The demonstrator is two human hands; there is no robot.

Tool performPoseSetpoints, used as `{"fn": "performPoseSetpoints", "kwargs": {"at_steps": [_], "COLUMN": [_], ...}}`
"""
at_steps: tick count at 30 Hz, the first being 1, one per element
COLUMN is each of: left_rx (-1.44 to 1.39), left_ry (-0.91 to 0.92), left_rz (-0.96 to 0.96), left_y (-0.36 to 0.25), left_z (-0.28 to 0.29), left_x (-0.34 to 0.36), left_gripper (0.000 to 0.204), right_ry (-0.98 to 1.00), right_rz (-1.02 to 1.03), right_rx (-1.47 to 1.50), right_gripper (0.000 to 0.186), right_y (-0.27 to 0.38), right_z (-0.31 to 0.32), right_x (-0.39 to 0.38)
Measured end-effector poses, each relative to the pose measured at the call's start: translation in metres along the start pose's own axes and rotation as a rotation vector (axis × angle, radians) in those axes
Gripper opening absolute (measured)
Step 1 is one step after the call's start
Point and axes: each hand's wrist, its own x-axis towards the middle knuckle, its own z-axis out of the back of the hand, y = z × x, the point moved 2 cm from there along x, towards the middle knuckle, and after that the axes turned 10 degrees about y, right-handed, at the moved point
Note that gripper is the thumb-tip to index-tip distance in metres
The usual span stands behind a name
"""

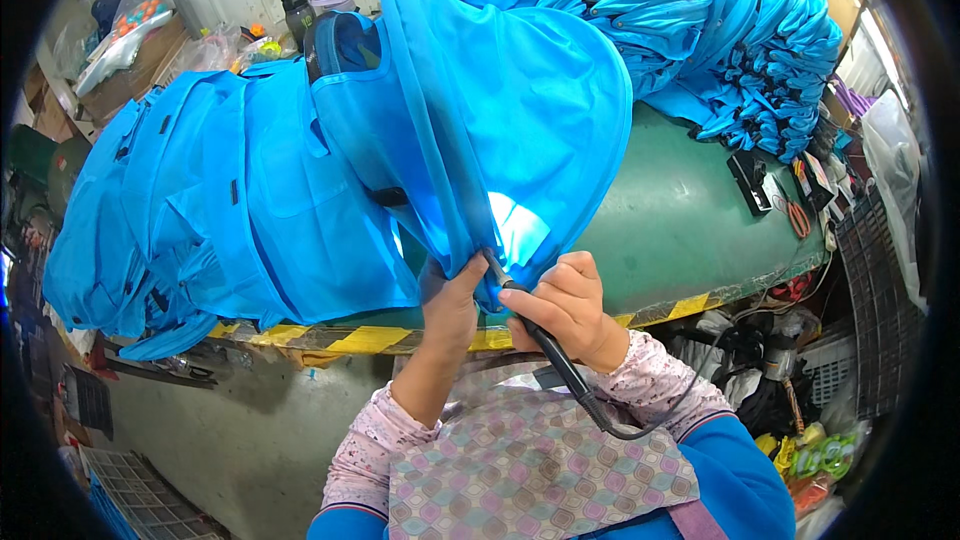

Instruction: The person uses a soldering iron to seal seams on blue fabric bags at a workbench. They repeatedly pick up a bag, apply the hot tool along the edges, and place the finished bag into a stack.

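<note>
My left hand [452, 312] pinched the near lower corner of the blue fabric hood [550, 100] between thumb and fingers. My right hand [570, 302] was closed around a corded, black-handled pen-shaped tool [567, 365], like a soldering iron, its tip pointing up and left to the hood's bound rim, just beside my left thumb; whether it touched, I couldn't tell.

The hood stood on the green bench [700, 220], straight ahead of me, its long axis running from my fingers toward the back edge and slightly left. My left hand was the nearer one, actually on the cloth; my right sat just to its right.

Both hands were above the bench's striped front edge [370, 339]. Blue fabric covers [270, 180] crowded the left side, and a heap of blue pieces [680, 35] filled the back right. Open green surface lay to the hood's right, as far as the orange-handled scissors [797, 220] near the right end.
</note>
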Motion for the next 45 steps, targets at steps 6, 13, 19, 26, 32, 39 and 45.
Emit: {"fn": "performPoseSetpoints", "kwargs": {"at_steps": [6,13,19,26,32,39,45], "left_rx": [0.099,0.024,0.971,1.688,1.228,1.678,1.85], "left_ry": [-0.047,-0.008,0.431,-0.173,0.049,0.865,0.515], "left_rz": [0.016,-0.039,0.386,-0.852,-0.511,-0.97,-0.604], "left_y": [-0.002,-0.004,-0.078,-0.216,-0.257,-0.365,-0.47], "left_z": [-0.006,-0.008,-0.014,-0.06,-0.038,-0.172,-0.124], "left_x": [-0.002,-0.007,-0.03,0.059,0.15,0.078,0.095], "left_gripper": [0.03,0.038,0.035,0.066,0.067,0.071,0.045], "right_ry": [-0.008,-0.344,-0.404,-0.361,-0.341,-0.578,-0.468], "right_rz": [-0.144,-0.366,-0.501,-0.331,-0.398,-0.348,0.042], "right_rx": [0.108,0.22,-0.115,-0.061,-0.119,-0.238,-0.205], "right_gripper": [0.019,0.022,0.042,0.048,0.052,0.069,0.076], "right_y": [-0.008,-0.029,-0.112,-0.1,-0.096,-0.094,-0.076], "right_z": [-0.002,0.025,0.016,0.016,0.034,0.12,0.113], "right_x": [0.009,-0.005,0.006,0.033,0.02,0.017,0.058]}}
